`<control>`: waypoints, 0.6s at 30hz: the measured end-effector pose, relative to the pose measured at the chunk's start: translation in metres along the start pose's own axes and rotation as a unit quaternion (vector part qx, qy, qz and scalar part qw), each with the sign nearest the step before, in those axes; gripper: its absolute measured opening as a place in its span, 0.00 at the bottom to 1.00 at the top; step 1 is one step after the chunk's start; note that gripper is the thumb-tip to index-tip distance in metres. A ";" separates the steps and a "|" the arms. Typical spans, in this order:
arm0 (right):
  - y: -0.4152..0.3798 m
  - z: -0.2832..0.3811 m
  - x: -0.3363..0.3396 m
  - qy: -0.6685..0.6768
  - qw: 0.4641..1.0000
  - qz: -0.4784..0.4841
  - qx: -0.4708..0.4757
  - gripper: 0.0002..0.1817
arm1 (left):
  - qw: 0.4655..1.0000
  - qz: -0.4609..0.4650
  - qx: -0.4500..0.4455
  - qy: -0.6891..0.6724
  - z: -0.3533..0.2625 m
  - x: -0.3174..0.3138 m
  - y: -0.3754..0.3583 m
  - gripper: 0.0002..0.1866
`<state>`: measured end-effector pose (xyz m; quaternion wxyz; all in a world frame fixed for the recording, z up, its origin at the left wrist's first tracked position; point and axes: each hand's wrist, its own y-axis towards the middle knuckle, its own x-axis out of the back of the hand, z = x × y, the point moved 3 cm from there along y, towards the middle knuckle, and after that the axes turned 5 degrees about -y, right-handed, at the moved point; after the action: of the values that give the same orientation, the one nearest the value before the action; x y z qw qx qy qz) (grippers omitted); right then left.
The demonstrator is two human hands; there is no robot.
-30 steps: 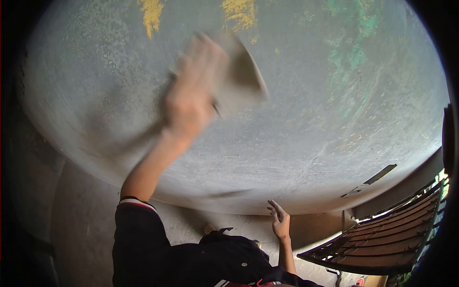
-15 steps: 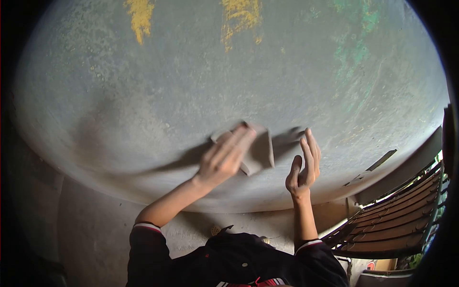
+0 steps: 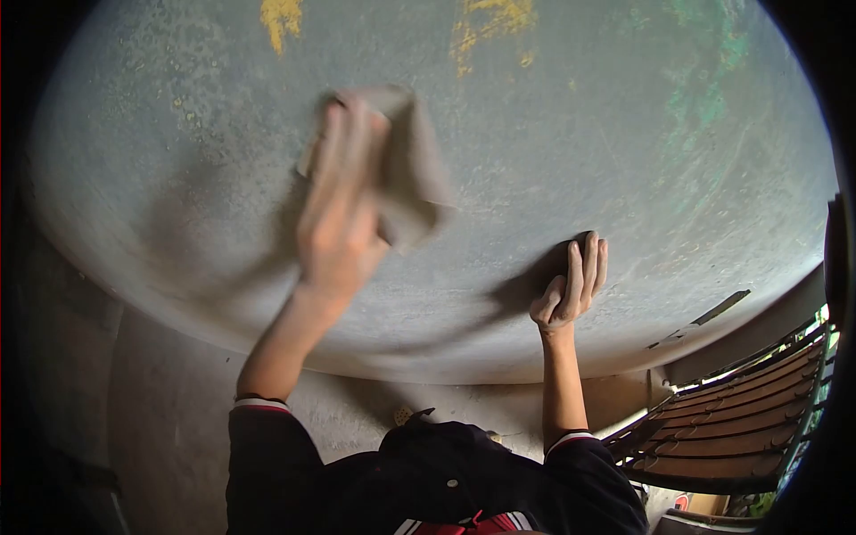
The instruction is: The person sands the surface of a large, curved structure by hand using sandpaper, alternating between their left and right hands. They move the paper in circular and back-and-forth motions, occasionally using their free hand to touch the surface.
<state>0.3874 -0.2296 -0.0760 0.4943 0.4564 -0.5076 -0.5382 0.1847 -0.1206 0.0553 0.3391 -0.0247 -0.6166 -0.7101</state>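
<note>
My left hand [image 3: 343, 214], blurred by motion, is up on a grey wall-like surface [image 3: 499, 152] with a piece of sandpaper [image 3: 410, 178] under its fingers. The sandpaper is a grey-brown, bent sheet whose right part sticks out past the hand. My right hand [image 3: 571, 283] is lower and to the right, its fingers extended and the tips resting on the same surface. It holds nothing that I can see.
Yellow paint marks [image 3: 490, 27] and green patches [image 3: 704, 98] show on the upper surface. A dark slot-like mark [image 3: 718, 308] is at lower right. Beyond it stands a brown slatted rack [image 3: 713, 428]. Concrete floor [image 3: 187, 392] runs below.
My left hand has swept up and to the left with the sandpaper. My right hand has come to rest with its fingertips on the surface. The view has shifted slightly.
</note>
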 end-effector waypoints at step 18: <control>0.053 0.031 -0.010 -0.050 0.996 0.038 0.056 0.23 | 0.988 -0.098 0.065 -0.100 0.007 -0.012 -0.025 0.18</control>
<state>0.3615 -0.2165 -0.0212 0.4619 0.4363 -0.5783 -0.5117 0.1786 -0.1083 0.0299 0.2055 -0.0131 -0.6917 -0.6923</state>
